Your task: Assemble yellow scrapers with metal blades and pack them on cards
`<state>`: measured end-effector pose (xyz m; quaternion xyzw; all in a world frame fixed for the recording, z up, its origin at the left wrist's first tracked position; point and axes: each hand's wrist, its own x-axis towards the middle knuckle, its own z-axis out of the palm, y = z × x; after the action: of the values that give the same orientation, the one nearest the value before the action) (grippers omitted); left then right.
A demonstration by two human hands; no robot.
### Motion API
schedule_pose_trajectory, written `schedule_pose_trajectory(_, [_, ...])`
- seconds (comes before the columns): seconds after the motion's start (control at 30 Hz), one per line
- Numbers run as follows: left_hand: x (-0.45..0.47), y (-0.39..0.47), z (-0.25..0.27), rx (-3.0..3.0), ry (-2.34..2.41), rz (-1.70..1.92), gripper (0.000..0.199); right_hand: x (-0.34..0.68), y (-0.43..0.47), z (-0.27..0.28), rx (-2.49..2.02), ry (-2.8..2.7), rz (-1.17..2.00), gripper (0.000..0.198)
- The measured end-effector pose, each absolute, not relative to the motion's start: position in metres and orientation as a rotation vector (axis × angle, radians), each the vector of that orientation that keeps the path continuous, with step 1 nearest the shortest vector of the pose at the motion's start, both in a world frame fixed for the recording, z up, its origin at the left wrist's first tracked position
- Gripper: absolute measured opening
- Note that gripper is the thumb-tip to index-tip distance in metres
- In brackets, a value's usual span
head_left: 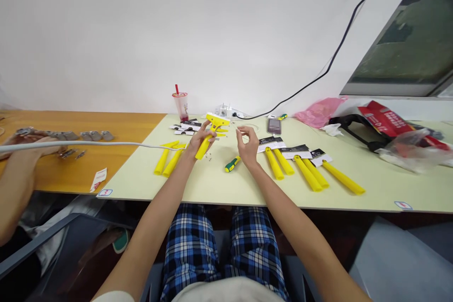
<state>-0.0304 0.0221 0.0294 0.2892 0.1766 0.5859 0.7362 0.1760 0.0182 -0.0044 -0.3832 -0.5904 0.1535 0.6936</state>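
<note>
A yellow scraper [203, 147] with a wide head is wrapped in the fingers of my left hand [196, 141], raised above the table with its head up and tilted. Just to its right, the thumb and forefinger of my right hand [249, 145] are pinched together; whatever is between them is too small to name. Several tiny metal pieces [209, 156] lie on the table below the scraper. A green and yellow screwdriver [231, 164] rests near my right wrist. Behind the held scraper lie more yellow parts [221, 130], partly hidden.
Yellow scrapers with black-and-white cards [307, 172] lie to the right, yellow handles [163, 160] to the left. A drink cup [181, 106], phone [274, 125] and pink bag [318, 111] stand or lie behind. A white cable [106, 143] crosses leftward; a co-worker's hands [38, 144] handle metal parts.
</note>
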Motion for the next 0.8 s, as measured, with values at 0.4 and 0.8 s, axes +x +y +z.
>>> schedule_pose_trajectory(0.4, [-0.039,0.028,0.031,0.549,0.366,1.413,0.065,0.166,0.022,-0.016,-0.864,-1.609,0.575,0.034])
schedule_pose_trajectory(0.8, [-0.033,0.032,0.021,0.749,0.474,1.262,0.067,0.171,0.029,-0.015,-0.79,-1.322,0.439,0.039])
